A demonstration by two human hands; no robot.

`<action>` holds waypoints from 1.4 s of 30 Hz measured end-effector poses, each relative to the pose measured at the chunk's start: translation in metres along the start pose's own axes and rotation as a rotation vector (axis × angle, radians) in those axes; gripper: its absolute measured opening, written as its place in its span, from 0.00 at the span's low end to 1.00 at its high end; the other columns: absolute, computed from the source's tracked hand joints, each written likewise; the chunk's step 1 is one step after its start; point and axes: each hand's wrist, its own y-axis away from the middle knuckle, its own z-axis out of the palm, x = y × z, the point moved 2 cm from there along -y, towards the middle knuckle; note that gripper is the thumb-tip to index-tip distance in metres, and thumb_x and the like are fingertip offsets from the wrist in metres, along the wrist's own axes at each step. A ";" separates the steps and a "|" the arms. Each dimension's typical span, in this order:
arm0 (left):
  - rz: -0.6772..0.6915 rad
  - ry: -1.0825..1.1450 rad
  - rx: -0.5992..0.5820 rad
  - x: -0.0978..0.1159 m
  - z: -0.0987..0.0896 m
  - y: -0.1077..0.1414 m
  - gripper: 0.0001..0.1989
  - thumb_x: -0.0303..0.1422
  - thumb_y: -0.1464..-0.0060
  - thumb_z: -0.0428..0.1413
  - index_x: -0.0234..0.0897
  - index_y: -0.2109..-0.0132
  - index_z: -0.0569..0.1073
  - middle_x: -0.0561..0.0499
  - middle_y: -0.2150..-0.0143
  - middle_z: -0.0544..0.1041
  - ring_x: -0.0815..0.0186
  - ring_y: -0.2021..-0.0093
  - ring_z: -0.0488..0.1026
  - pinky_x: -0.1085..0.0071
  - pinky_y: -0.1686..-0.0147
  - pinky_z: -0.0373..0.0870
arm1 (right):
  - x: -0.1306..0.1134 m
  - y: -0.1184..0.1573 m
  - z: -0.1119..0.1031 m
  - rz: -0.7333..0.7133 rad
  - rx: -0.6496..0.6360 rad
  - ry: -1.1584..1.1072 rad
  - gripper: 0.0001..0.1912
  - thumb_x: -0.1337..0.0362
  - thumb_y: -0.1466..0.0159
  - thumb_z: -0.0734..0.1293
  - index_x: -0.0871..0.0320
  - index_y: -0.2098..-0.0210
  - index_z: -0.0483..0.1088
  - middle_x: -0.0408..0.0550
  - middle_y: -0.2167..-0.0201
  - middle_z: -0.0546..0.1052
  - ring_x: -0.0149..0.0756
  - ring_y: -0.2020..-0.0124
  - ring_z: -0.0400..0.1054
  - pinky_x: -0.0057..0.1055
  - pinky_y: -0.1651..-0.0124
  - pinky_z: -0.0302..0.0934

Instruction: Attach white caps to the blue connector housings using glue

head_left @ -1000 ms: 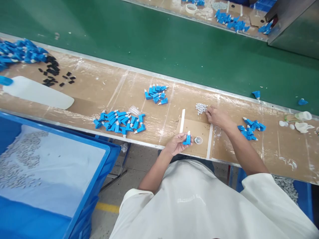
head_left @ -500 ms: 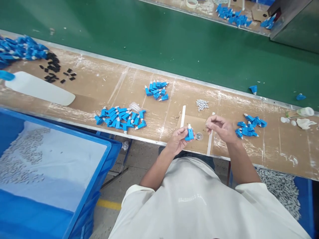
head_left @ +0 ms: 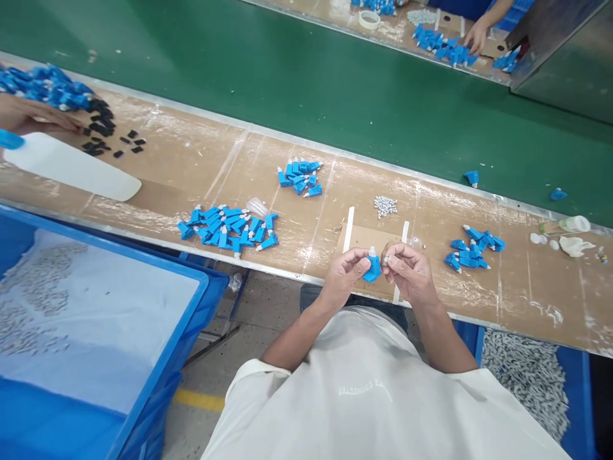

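Long brown-topped workbench [head_left: 186, 156], bearing separate clusters of blue parts [head_left: 227, 229], heaped small grey pieces [head_left: 385, 206], scattered black pieces [head_left: 101, 121], and a cardboard sheet [head_left: 364, 237] between white strips [head_left: 349, 227].

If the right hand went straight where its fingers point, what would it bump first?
Probably the blue piece in the left hand, just beside the right hand, though depth is hard to judge from one view.

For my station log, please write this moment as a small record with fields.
Left hand: holds a blue part with a pale tip
Right hand: pinches a small pale piece near that part
Below the hands: cardboard sheet with white strips at its sides
Beyond the sheet: heap of small grey pieces
Right side: cluster of blue parts
Other people: one hand by black pieces, another hand at the far bench
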 end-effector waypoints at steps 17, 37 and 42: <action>0.077 -0.100 -0.028 -0.005 -0.003 -0.004 0.27 0.53 0.53 0.69 0.35 0.58 0.80 0.48 0.65 0.81 0.68 0.67 0.75 0.72 0.63 0.71 | 0.004 0.004 0.002 -0.039 0.041 0.041 0.17 0.50 0.42 0.77 0.57 0.69 0.76 0.42 0.76 0.71 0.27 0.80 0.63 0.24 0.82 0.60; 0.328 -0.469 -0.006 -0.003 -0.014 -0.006 0.23 0.53 0.41 0.60 0.35 0.55 0.79 0.45 0.59 0.80 0.66 0.63 0.77 0.72 0.64 0.73 | 0.008 0.011 0.006 -0.127 0.170 0.449 0.18 0.47 0.37 0.72 0.57 0.67 0.76 0.44 0.70 0.74 0.29 0.76 0.66 0.27 0.76 0.68; 0.358 -0.490 0.018 -0.006 -0.014 -0.007 0.22 0.51 0.39 0.59 0.35 0.55 0.79 0.45 0.59 0.80 0.65 0.62 0.77 0.71 0.64 0.73 | 0.013 0.015 0.013 -0.153 0.265 0.467 0.17 0.48 0.36 0.71 0.57 0.67 0.74 0.44 0.71 0.74 0.30 0.75 0.68 0.28 0.73 0.70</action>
